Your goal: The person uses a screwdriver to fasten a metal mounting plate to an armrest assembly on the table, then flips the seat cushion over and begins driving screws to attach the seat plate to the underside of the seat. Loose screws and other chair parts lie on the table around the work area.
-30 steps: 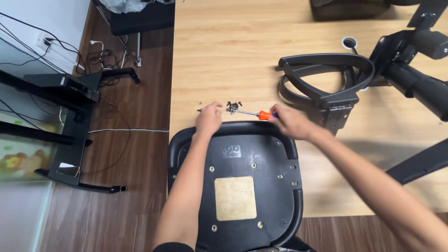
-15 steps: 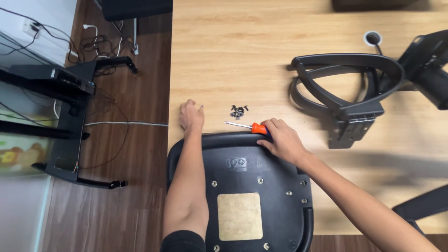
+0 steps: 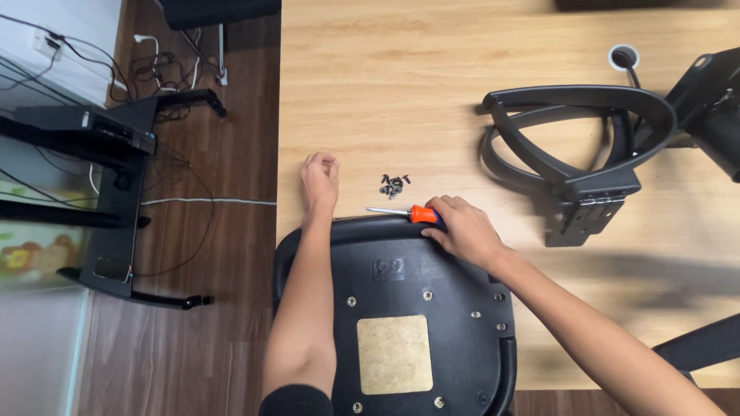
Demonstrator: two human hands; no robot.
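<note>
My right hand grips the orange handle of a screwdriver that lies along the far edge of a black chair seat turned underside up. Its metal tip points left. My left hand rests on the wooden table just beyond the seat's left corner, fingers curled with nothing visible in them. A small heap of dark screws lies on the table between my two hands. A tan square patch marks the middle of the seat's underside.
Two black chair armrests lie stacked on the table at the right. More black chair parts sit at the far right edge. To the left, on the wooden floor, a black stand and cables.
My left hand has slid left, away from the screws, and curled on the table. My right hand stays on the screwdriver. The camera has shifted, so everything sits lower and further right in view.
</note>
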